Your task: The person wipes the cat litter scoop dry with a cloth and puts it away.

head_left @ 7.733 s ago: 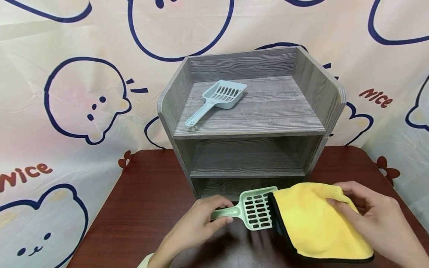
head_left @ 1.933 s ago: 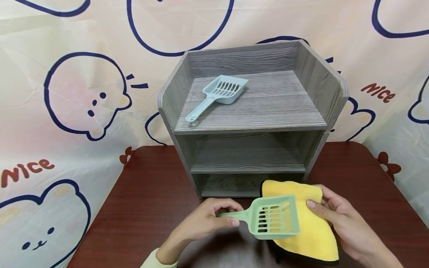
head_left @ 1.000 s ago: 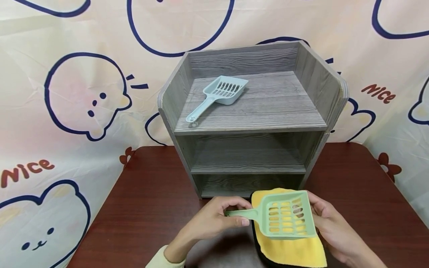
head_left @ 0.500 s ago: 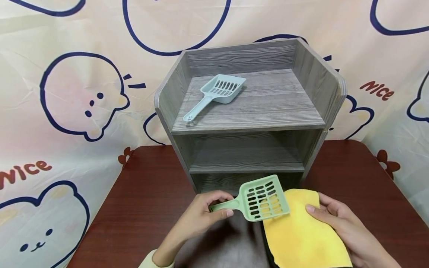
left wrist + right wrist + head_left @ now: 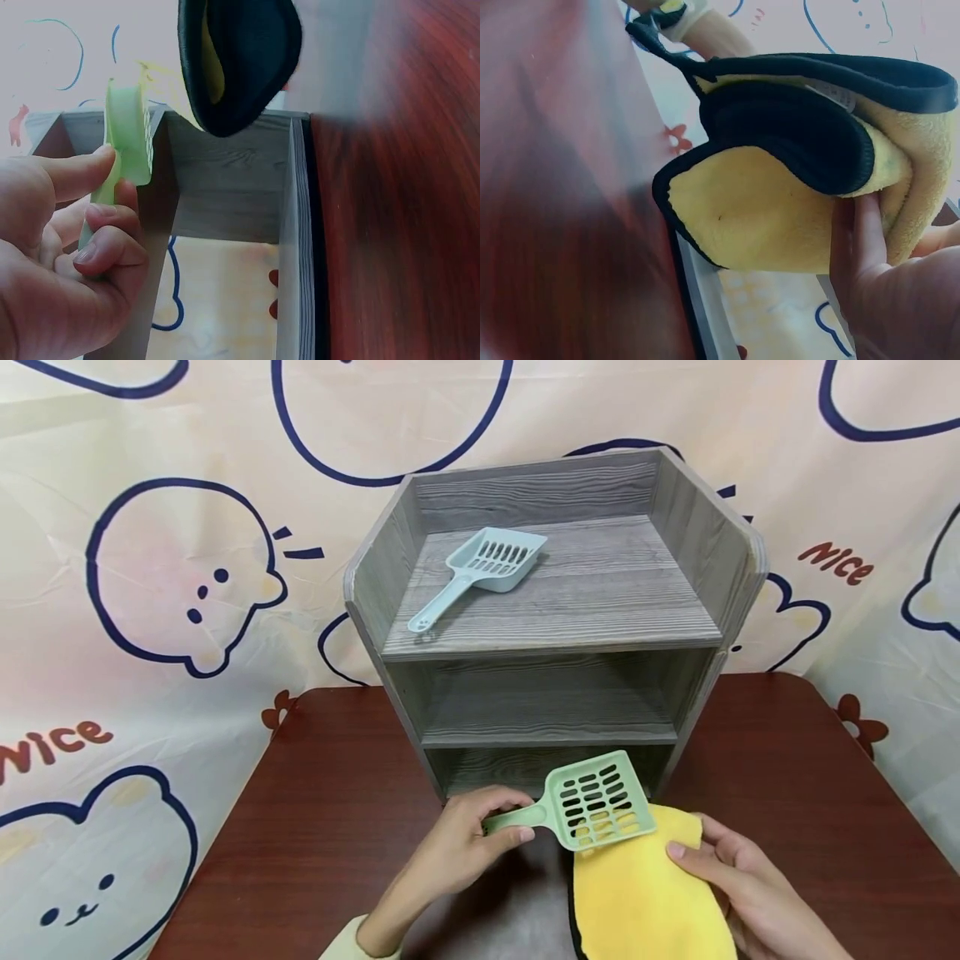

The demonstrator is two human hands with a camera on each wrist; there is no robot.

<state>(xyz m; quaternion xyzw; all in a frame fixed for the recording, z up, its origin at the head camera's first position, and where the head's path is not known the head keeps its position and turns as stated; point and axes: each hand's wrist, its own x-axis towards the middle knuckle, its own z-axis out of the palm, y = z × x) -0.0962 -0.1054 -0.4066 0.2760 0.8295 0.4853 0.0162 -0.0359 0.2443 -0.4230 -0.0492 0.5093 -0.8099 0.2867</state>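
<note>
My left hand (image 5: pixel 465 839) pinches the handle of a light green litter scoop (image 5: pixel 592 797), with thumb and fingers around the handle's end. Its slotted head points right, tilted up, in front of the shelf unit. My right hand (image 5: pixel 750 889) holds a yellow cloth (image 5: pixel 645 897) with black edging, thumb on top and fingers behind. The cloth's top edge overlaps the lower right part of the scoop head, and yellow shows through the slots. In the right wrist view the cloth (image 5: pixel 757 214) is folded over, with its dark side partly showing.
A grey wood-grain shelf unit (image 5: pixel 551 652) stands at the back of the dark red table (image 5: pixel 322 827). On its top level lies a light blue litter scoop (image 5: pixel 480 568), handle toward the front left. Behind hangs a cartoon-printed curtain (image 5: pixel 187 568).
Earlier the cloth covered the scoop's tip, then lay behind its head. Over the last second the scoop has risen and swung up left, while the cloth has slid lower beneath its edge.
</note>
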